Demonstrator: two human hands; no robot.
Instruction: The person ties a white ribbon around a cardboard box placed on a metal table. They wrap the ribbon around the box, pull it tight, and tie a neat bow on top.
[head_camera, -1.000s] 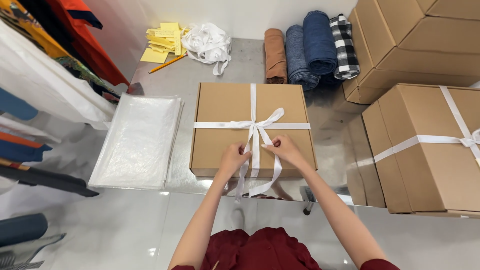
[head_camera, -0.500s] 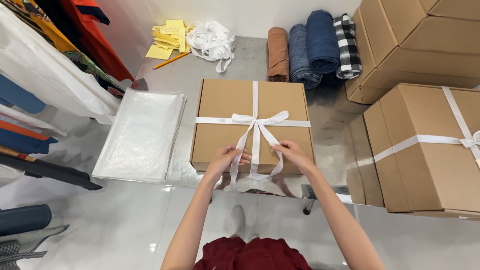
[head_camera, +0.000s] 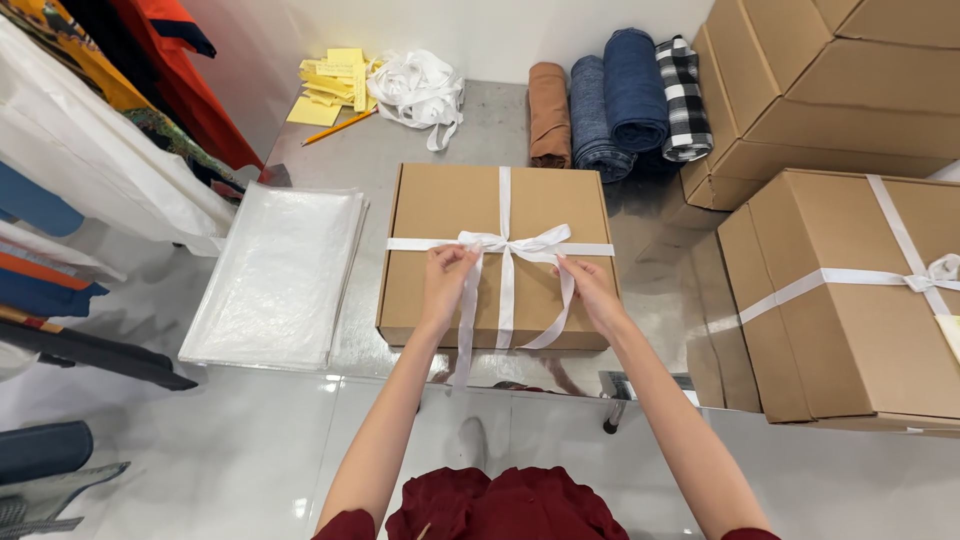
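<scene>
A flat brown cardboard box (head_camera: 440, 205) lies on a steel table (head_camera: 400, 150), tied crosswise with white ribbon (head_camera: 505, 190). A white bow (head_camera: 512, 244) sits at its middle. My left hand (head_camera: 447, 285) pinches the bow's left loop and tail. My right hand (head_camera: 590, 290) pinches the right loop. Two ribbon tails hang over the box's near edge.
A stack of clear plastic bags (head_camera: 275, 275) lies left of the box. Yellow paper slips (head_camera: 330, 80), a pencil (head_camera: 338, 127) and loose white ribbon (head_camera: 418, 88) lie at the back. Rolled fabrics (head_camera: 610, 95) stand behind. Ribbon-tied cardboard boxes (head_camera: 850, 290) are stacked right. Hanging clothes (head_camera: 90, 150) are at left.
Both hands moved up from the box's near edge to the bow and now hold its loops. The bow looks wider and more spread.
</scene>
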